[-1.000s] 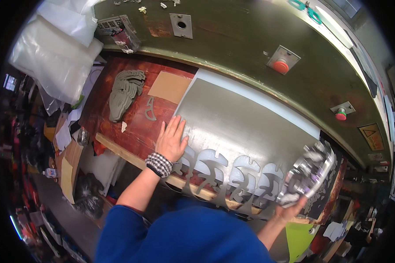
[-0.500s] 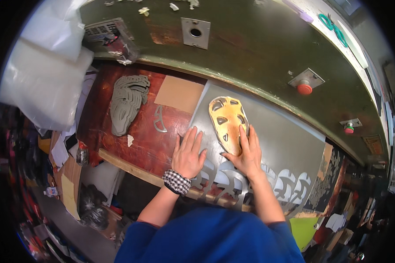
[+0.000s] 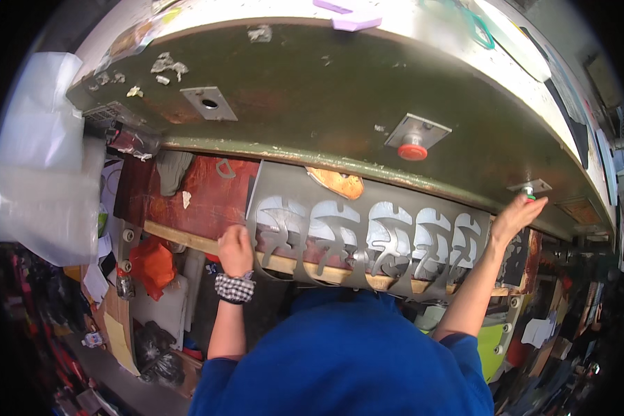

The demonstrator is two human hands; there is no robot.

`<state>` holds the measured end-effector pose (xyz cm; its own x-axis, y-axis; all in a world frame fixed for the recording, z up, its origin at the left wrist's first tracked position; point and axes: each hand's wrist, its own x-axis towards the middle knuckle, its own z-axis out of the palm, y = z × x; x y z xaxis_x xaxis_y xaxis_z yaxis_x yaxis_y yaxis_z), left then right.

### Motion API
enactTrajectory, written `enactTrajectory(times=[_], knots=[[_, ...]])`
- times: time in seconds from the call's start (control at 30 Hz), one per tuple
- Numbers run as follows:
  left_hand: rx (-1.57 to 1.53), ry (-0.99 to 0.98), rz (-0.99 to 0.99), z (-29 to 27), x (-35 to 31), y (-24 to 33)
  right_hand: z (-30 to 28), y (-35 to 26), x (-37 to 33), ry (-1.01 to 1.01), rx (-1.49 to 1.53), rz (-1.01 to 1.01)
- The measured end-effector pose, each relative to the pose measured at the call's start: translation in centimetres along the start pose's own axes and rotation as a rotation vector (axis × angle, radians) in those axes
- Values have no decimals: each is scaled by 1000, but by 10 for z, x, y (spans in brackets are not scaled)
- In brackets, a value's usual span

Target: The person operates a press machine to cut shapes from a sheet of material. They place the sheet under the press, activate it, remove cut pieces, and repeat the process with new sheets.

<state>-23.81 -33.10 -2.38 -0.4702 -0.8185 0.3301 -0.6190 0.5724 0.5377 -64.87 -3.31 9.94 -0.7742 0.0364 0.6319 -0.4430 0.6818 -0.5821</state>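
Observation:
A grey sheet (image 3: 367, 201) with a row of shaped cut-outs lies on the red-brown bed (image 3: 201, 201) of a big green press (image 3: 312, 104). My left hand (image 3: 237, 248) grips the sheet's near left edge at the wooden front rail (image 3: 187, 239). A yellow-orange cutting die (image 3: 337, 182) rests on the sheet's far edge, half hidden under the press head. My right hand (image 3: 514, 216) reaches up and right, fingertips on a small green button (image 3: 530, 190) on the press front.
A red button (image 3: 412, 151) sits on a metal plate at the press front's middle. A square plate with a hole (image 3: 208, 102) is mounted at the left. Clear plastic sheeting (image 3: 41, 180) hangs far left. An orange bag (image 3: 152, 263) and clutter lie below the bed.
The yellow die has slid from the open sheet to under the press head. My right hand left it and moved right to the green button. My left hand shifted from flat on the sheet to its edge.

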Motion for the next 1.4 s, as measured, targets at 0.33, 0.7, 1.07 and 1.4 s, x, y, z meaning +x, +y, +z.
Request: enactTrajectory(times=[0.33, 0.7, 1.07, 1.4], knots=[[44, -59, -9, 33, 51, 8, 9, 23, -5, -6, -49, -58], [-88, -65, -33, 31, 31, -9, -49, 166, -118, -249, -134, 401], [-316, -148, -254, -32, -33, -8, -69, 59, -126, -28, 104, 292], [129, -222, 88, -23, -26, 55, 5, -148, -270, -749, 307, -354]])
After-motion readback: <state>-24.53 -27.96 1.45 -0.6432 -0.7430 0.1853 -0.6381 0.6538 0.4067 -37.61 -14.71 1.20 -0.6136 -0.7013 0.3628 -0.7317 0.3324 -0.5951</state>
